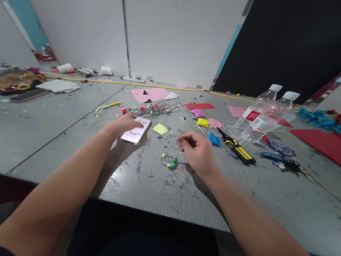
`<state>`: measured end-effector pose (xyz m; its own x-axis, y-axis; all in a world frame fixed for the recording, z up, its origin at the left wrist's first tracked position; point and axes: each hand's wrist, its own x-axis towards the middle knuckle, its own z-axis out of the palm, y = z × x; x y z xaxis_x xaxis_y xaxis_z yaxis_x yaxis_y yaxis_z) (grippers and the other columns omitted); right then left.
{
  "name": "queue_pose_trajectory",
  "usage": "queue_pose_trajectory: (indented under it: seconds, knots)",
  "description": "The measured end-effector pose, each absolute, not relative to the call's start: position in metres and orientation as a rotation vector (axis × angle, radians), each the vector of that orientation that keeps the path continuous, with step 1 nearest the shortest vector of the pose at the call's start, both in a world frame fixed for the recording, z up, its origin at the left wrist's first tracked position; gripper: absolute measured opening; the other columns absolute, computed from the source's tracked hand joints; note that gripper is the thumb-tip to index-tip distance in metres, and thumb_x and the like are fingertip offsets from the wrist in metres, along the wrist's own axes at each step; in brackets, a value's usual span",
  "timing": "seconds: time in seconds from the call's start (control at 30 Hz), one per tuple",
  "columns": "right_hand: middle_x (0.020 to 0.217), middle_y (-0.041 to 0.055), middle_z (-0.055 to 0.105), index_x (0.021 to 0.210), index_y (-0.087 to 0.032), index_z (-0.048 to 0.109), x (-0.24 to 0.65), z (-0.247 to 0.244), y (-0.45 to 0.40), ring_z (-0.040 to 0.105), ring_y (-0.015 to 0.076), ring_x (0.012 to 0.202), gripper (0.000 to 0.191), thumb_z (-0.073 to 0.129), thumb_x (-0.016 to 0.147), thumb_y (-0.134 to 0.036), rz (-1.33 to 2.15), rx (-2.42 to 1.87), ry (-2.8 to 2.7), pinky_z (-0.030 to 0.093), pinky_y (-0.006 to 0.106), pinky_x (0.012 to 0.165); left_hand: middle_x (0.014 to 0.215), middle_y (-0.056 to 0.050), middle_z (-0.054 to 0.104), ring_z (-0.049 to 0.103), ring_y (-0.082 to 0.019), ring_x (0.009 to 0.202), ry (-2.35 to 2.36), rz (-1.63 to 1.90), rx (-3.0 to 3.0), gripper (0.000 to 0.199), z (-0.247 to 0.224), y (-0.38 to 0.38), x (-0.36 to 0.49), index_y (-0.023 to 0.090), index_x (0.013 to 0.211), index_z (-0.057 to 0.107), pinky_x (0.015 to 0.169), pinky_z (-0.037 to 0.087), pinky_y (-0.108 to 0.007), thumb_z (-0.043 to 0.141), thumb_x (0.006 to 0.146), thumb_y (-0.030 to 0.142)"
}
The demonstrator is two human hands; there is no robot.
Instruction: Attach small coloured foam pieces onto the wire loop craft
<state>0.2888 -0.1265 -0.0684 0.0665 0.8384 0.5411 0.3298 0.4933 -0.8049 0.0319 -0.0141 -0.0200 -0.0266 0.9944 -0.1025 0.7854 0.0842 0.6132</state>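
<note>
My left hand reaches over the left edge of a lit phone, thumb stretched across its screen and fingers extended past its upper left side. The phone appears to lie on the table. My right hand is curled, with thumb and fingertips together; whatever may be between them cannot be made out. Just below and left of it lies a looped wire piece with green and yellow bits on it. Its straight stem runs under the right hand, which hides the end. A pale yellow packet sits between the hands.
Yellow-handled pliers, a blue packet and two clear bottles stand or lie to the right. Colourful small pieces are scattered beyond the phone. Blue-handled pliers and red sheets lie farther right.
</note>
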Motion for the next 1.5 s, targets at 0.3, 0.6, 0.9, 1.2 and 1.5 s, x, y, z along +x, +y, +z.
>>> queue_pose_trajectory:
  seconds: [0.3,0.6,0.9,1.2,1.5]
  knots:
    - [0.062,-0.0006,0.061,0.076,-0.021,0.066,0.289,-0.065,-0.127,0.055,0.0145,0.059,0.029,0.067,0.088,-0.048,0.511,-1.102,-1.555,0.043,0.031,0.060,0.134,-0.020,0.065,0.068,-0.032,0.102,1.869,0.538,1.770,0.085,-0.031,-0.007,0.033,0.018,0.146,0.052,0.073,0.052,-0.037,0.082,0.068,0.036]
    - [0.060,-0.0018,0.058,0.074,-0.022,0.065,0.289,-0.067,-0.126,0.052,0.0138,0.057,0.029,0.067,0.088,-0.047,0.506,-1.093,-1.557,0.042,0.031,0.059,0.112,-0.016,0.071,0.069,-0.031,0.092,1.907,0.559,1.797,0.083,-0.030,-0.009,0.037,0.017,0.143,0.054,0.068,0.049,-0.036,0.081,0.069,0.040]
    - [0.079,0.0055,0.075,0.095,-0.020,0.076,0.290,-0.071,-0.123,0.066,0.0162,0.064,0.027,0.063,0.093,-0.043,0.541,-1.043,-1.524,0.053,0.032,0.061,0.113,-0.018,0.071,0.067,-0.030,0.094,1.949,0.790,1.903,0.054,-0.025,-0.017,0.045,0.013,0.128,0.062,0.078,0.049,-0.039,0.068,0.083,0.042]
    - [0.072,0.0037,0.073,0.084,-0.021,0.069,0.284,-0.070,-0.124,0.070,0.0183,0.066,0.025,0.071,0.087,-0.045,0.657,-1.035,-1.483,0.052,0.032,0.061,0.086,-0.007,0.070,0.061,-0.019,0.079,1.408,0.960,2.391,0.013,-0.025,-0.041,0.070,0.018,0.090,0.068,0.077,0.048,-0.033,0.061,0.085,0.028]
    - [0.085,0.0041,0.072,0.085,-0.025,0.073,0.281,-0.059,-0.134,0.064,0.0192,0.080,0.017,0.066,0.096,-0.035,0.330,-0.885,-1.711,0.050,0.034,0.071,0.067,0.001,0.057,0.049,-0.012,0.061,0.787,0.603,2.059,0.025,-0.029,-0.083,0.097,0.018,0.077,0.065,0.058,0.035,-0.028,0.067,0.084,0.042]
